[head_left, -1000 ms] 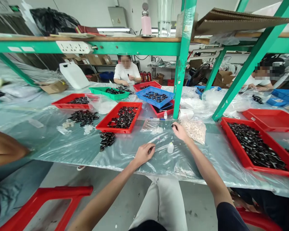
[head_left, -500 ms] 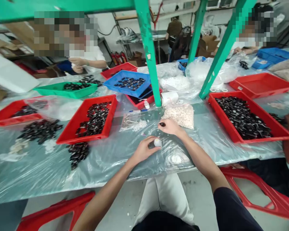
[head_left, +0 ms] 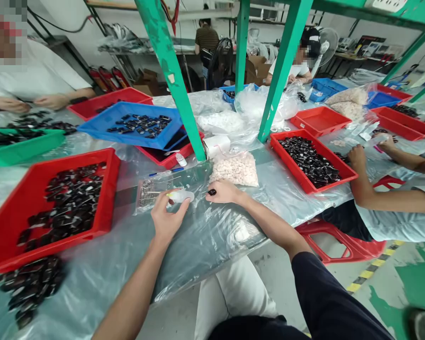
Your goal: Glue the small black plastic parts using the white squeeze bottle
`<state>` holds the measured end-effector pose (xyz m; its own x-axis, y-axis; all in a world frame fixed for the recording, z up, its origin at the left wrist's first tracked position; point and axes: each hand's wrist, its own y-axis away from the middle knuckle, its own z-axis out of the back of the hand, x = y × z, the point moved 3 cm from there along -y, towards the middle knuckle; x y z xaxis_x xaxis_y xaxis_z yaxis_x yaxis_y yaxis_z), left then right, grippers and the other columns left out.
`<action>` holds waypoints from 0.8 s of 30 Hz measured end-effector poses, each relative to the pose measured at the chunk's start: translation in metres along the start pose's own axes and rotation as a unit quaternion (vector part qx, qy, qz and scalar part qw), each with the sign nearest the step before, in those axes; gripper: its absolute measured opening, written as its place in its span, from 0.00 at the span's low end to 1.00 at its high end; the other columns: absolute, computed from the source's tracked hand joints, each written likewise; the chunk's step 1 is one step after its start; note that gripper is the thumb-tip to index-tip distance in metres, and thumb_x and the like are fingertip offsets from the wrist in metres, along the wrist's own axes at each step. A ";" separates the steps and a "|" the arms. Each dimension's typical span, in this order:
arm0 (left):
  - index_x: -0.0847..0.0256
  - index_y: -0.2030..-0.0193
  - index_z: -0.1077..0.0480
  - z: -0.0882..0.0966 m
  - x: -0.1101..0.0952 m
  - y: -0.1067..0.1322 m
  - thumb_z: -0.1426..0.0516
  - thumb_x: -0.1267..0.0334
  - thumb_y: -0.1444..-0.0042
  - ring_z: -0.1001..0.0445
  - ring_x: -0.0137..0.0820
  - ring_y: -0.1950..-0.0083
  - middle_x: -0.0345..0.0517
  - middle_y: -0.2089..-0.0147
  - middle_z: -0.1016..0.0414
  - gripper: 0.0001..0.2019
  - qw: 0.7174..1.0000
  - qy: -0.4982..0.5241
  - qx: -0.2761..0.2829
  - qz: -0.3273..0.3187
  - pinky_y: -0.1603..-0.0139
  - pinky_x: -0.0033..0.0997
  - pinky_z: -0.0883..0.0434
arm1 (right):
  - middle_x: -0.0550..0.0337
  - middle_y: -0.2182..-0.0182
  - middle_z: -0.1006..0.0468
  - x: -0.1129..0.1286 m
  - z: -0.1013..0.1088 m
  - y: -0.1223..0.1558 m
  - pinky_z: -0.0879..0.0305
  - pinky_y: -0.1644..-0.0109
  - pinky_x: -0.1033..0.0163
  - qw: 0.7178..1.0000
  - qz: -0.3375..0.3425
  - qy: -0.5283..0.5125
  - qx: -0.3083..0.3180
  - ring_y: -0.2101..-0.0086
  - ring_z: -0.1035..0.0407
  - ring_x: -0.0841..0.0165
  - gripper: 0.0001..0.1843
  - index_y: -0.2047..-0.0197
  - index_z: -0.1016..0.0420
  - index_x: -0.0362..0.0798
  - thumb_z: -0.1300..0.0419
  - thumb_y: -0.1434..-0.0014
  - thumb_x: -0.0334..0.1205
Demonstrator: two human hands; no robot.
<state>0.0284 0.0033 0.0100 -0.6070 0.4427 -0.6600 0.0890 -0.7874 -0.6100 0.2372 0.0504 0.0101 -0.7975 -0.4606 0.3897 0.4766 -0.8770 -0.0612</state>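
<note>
My left hand [head_left: 166, 219] grips a small translucent white squeeze bottle [head_left: 183, 195] between thumb and fingers. The bottle is held on its side, its yellowish tip toward the left. To its right, my right hand [head_left: 227, 192] is closed on a small glossy black piece [head_left: 211, 192], which pokes out at the fingertips. Both hands are just above the plastic-covered table [head_left: 194, 245], a short gap between them. Behind my right hand lies a clear bag of small cream-coloured bits [head_left: 235, 170]. A flat clear packet with thin sticks [head_left: 149, 192] is beside my left fingers.
Red trays of black pieces stand left [head_left: 108, 208] and right [head_left: 313, 160]. A blue tray [head_left: 127, 134] rests on a red one behind. A green post [head_left: 179, 85] rises from the table near a small white bottle [head_left: 180, 159]. Co-workers sit at both sides.
The view has swung to the right. My left hand has turned the squeeze bottle so its side and tip show. My right hand still holds the black piece.
</note>
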 end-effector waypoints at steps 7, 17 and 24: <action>0.57 0.67 0.30 -0.002 0.008 0.002 0.37 0.50 0.42 0.31 0.32 0.65 0.44 0.63 0.24 0.13 1.000 0.007 -0.002 0.030 0.60 0.34 0.31 | 0.57 0.71 0.18 -0.004 -0.003 -0.001 0.49 0.66 0.63 1.000 -0.016 0.017 0.011 0.67 0.26 0.65 0.15 0.73 0.21 0.49 0.41 0.38 0.45; 0.59 0.56 0.24 -0.005 0.012 0.002 0.38 0.51 0.39 0.30 0.32 0.63 0.46 0.59 0.22 0.13 0.998 0.028 0.003 0.057 0.61 0.34 0.31 | 0.56 0.75 0.21 -0.008 -0.006 -0.002 0.46 0.64 0.62 1.000 -0.013 0.020 0.009 0.69 0.28 0.64 0.20 0.79 0.27 0.49 0.42 0.36 0.44; 0.58 0.59 0.26 -0.007 0.013 0.003 0.38 0.49 0.39 0.31 0.31 0.65 0.46 0.61 0.24 0.14 0.998 0.032 0.014 0.060 0.62 0.34 0.32 | 0.55 0.75 0.21 -0.008 -0.009 -0.001 0.47 0.65 0.61 0.999 0.007 0.024 0.023 0.71 0.28 0.64 0.20 0.79 0.29 0.49 0.43 0.36 0.43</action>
<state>0.0268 0.0095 -0.0036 -0.5416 0.3709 -0.7544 0.1355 -0.8471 -0.5138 0.2401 0.0538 -0.0010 -0.8073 -0.4795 0.3441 0.5033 -0.8638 -0.0230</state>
